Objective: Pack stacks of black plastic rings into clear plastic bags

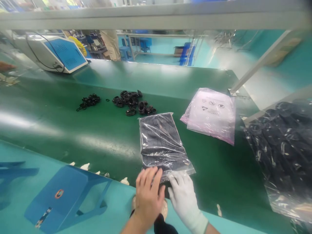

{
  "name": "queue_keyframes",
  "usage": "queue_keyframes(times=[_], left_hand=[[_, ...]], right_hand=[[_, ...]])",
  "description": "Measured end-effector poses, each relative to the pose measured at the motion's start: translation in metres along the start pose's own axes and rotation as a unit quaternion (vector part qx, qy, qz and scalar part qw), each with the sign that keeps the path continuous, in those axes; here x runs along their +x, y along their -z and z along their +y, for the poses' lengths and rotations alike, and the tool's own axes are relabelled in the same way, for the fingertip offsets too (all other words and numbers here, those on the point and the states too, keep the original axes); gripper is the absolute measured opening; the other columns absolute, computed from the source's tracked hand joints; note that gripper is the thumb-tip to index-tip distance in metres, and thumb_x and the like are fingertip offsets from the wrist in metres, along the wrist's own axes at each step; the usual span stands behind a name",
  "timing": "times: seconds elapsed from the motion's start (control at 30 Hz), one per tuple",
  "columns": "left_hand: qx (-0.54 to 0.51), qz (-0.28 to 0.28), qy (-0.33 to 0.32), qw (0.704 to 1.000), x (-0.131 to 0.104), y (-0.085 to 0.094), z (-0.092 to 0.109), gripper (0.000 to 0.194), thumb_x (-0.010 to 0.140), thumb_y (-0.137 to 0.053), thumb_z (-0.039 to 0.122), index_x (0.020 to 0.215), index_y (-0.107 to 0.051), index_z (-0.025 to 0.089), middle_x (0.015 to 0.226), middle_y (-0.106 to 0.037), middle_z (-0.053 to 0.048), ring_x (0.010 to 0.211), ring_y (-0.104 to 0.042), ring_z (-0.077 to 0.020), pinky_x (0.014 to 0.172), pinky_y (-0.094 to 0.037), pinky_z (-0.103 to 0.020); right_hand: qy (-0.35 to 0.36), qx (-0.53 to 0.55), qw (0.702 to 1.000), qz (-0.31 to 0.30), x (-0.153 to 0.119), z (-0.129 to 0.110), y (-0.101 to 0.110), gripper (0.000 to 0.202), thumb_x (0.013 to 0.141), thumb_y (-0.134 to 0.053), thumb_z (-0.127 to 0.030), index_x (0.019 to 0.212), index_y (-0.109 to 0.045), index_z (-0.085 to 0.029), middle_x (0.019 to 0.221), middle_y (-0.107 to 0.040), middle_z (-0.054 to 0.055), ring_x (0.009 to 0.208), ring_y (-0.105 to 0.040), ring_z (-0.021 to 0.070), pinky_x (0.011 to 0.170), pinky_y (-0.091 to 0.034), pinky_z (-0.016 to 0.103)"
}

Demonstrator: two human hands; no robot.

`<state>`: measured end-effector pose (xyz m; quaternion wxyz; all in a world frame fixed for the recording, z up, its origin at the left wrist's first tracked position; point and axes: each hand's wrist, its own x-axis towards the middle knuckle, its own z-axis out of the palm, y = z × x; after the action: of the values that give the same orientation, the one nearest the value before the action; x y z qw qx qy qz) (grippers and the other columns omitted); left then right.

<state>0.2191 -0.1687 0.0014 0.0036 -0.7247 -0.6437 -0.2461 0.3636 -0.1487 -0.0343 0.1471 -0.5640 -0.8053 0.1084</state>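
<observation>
A clear plastic bag point(161, 139) of black, ribbed-looking contents was laid flat on the green desk point(104, 130), directly ahead of the fingers, with its near edge covered by them. The left part of that edge was covered by the bare left hand point(148, 195), its fingers stretched and slightly apart, the thumb held off to the side. The right part was covered by the gloved right hand point(184, 196) — there too the fingers were extended rather than curled. No firm clamping was seen; the bag was seemingly steadied by light contact from both sides.

Ahead of the fingers, just past the bag's far edge, coiled black cables point(131, 102) were heaped. Farther left, a smaller heap of black loops point(89, 101) was set apart — perhaps so that the two kinds would not be mixed. Ahead and to the right, a pinkish printed bag point(209, 113) was laid flat. Well right of the fingers, a large bag of dark items point(280, 146) was placed, probably because of its bulk.
</observation>
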Motion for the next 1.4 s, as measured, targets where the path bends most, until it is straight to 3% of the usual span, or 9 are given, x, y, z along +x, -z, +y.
queue_keyframes(times=[0.07, 0.17, 0.3, 0.47, 0.6, 0.83, 1.0, 1.17, 1.4], left_hand=[[-0.021, 0.023, -0.023, 0.999, -0.025, -0.008, 0.012, 0.034, 0.078, -0.049, 0.014, 0.110, -0.056, 0.025, 0.107, -0.062, -0.003, 0.109, -0.050, -0.0218, 0.094, -0.039, -0.040], [0.000, 0.006, -0.030, 1.000, -0.044, -0.033, 0.028, 0.041, 0.079, -0.040, 0.007, 0.115, -0.053, 0.020, 0.112, -0.060, -0.004, 0.110, -0.050, -0.0202, 0.093, -0.041, -0.036], [0.023, -0.064, -0.046, 0.997, -0.032, -0.065, 0.037, 0.041, 0.077, -0.043, 0.013, 0.117, -0.051, 0.013, 0.117, -0.058, -0.007, 0.111, -0.049, -0.0230, 0.096, -0.038, -0.041], [0.002, -0.078, -0.057, 0.995, -0.023, -0.078, 0.039, 0.048, 0.077, -0.047, 0.025, 0.125, -0.045, 0.019, 0.120, -0.056, -0.006, 0.113, -0.046, -0.0262, 0.096, -0.032, -0.046], [-0.010, -0.046, -0.089, 0.995, -0.032, -0.080, 0.035, 0.050, 0.076, -0.050, 0.028, 0.125, -0.045, 0.026, 0.116, -0.059, -0.002, 0.112, -0.045, -0.0284, 0.099, -0.025, -0.049], [-0.016, -0.063, -0.120, 0.991, -0.034, -0.074, 0.031, 0.055, 0.072, -0.050, 0.027, 0.126, -0.045, 0.024, 0.130, -0.048, -0.003, 0.119, -0.037, -0.0311, 0.103, -0.018, -0.051], [-0.025, -0.067, -0.125, 0.990, -0.035, -0.073, 0.031, 0.051, 0.073, -0.048, 0.027, 0.124, -0.047, 0.023, 0.129, -0.049, -0.003, 0.119, -0.038, -0.0294, 0.103, -0.018, -0.052], [-0.012, -0.029, -0.121, 0.992, -0.041, -0.062, 0.019, 0.046, 0.076, -0.047, 0.026, 0.121, -0.049, 0.019, 0.123, -0.054, -0.007, 0.118, -0.041, -0.0265, 0.104, -0.023, -0.048], [0.027, -0.012, -0.085, 0.996, -0.056, -0.055, -0.007, 0.047, 0.073, -0.048, 0.026, 0.119, -0.052, 0.017, 0.114, -0.058, -0.009, 0.111, -0.047, -0.0274, 0.098, -0.030, -0.049]], right_hand=[[-0.006, -0.023, 1.000, 0.009, -0.001, 0.007, 0.002, 0.034, 0.076, -0.053, -0.025, 0.110, -0.057, -0.022, 0.114, -0.056, 0.006, 0.107, -0.044, 0.0271, 0.099, -0.027, 0.043], [-0.018, -0.042, 0.999, 0.013, -0.002, 0.016, 0.004, 0.037, 0.074, -0.052, -0.015, 0.111, -0.058, -0.019, 0.112, -0.057, 0.008, 0.108, -0.045, 0.0274, 0.099, -0.028, 0.043], [-0.017, -0.019, 1.000, 0.009, 0.000, 0.023, 0.006, 0.032, 0.075, -0.051, -0.011, 0.105, -0.061, -0.019, 0.104, -0.062, 0.006, 0.102, -0.051, 0.0238, 0.096, -0.033, 0.037], [0.020, 0.022, 0.999, -0.017, 0.009, 0.018, 0.018, 0.031, 0.082, -0.044, -0.014, 0.108, -0.060, -0.021, 0.108, -0.062, 0.004, 0.103, -0.050, 0.0210, 0.096, -0.032, 0.034], [0.028, 0.008, 0.998, -0.047, 0.015, 0.006, 0.018, 0.026, 0.084, -0.041, -0.017, 0.096, -0.064, -0.024, 0.101, -0.063, 0.004, 0.097, -0.051, 0.0229, 0.098, -0.028, 0.042], [-0.021, 0.020, 0.999, 0.014, 0.022, 0.008, -0.002, 0.027, 0.086, -0.040, -0.024, 0.098, -0.064, -0.022, 0.100, -0.064, 0.005, 0.105, -0.048, 0.0249, 0.100, -0.024, 0.044], [-0.011, 0.041, 0.999, -0.007, 0.022, 0.002, 0.016, 0.024, 0.084, -0.042, -0.021, 0.093, -0.065, -0.024, 0.097, -0.064, 0.004, 0.098, -0.050, 0.0234, 0.094, -0.029, 0.043], [0.007, 0.066, 0.997, -0.047, 0.014, -0.020, 0.032, 0.025, 0.083, -0.043, -0.019, 0.096, -0.063, -0.027, 0.095, -0.063, 0.002, 0.094, -0.051, 0.0220, 0.088, -0.033, 0.040], [0.041, 0.068, 0.996, -0.040, 0.011, -0.034, 0.006, 0.027, 0.083, -0.045, -0.023, 0.104, -0.060, -0.026, 0.105, -0.063, 0.002, 0.099, -0.053, 0.0211, 0.095, -0.029, 0.039]])
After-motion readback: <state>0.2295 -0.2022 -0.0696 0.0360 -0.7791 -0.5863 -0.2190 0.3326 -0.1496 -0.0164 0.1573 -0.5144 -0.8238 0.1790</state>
